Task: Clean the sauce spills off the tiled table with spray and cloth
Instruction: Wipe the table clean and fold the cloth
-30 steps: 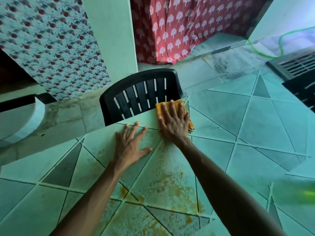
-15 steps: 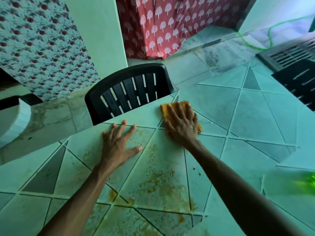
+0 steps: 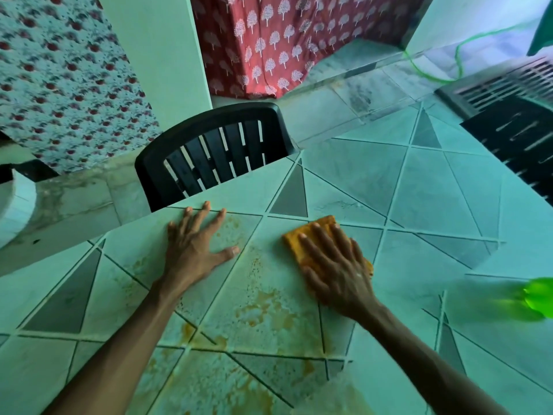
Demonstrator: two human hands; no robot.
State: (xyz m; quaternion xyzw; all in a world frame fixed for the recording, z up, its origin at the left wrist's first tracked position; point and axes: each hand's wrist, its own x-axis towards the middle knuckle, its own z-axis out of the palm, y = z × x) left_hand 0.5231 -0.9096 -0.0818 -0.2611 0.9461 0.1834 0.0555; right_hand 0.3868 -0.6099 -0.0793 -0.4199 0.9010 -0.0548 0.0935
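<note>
The tiled table (image 3: 434,190) is pale green with dark triangular insets. Orange-brown sauce spills (image 3: 263,313) smear the tiles between my arms and run down to the near edge. My right hand (image 3: 335,268) lies flat, fingers spread, pressing a folded orange cloth (image 3: 299,238) onto the tiles just right of the smears. My left hand (image 3: 194,247) rests palm down with straight fingers near the far table edge. A blurred green spray bottle (image 3: 538,298) shows at the right border.
A black slatted plastic chair (image 3: 215,154) stands against the far table edge, just beyond my left hand. Another dark slatted chair (image 3: 514,139) sits at the far right. Patterned curtains, a wall and a tiled floor lie behind.
My right hand has drawn the cloth back from the far table edge toward me. The left hand has stayed planted. The view has shifted slightly, and the spray bottle shows more.
</note>
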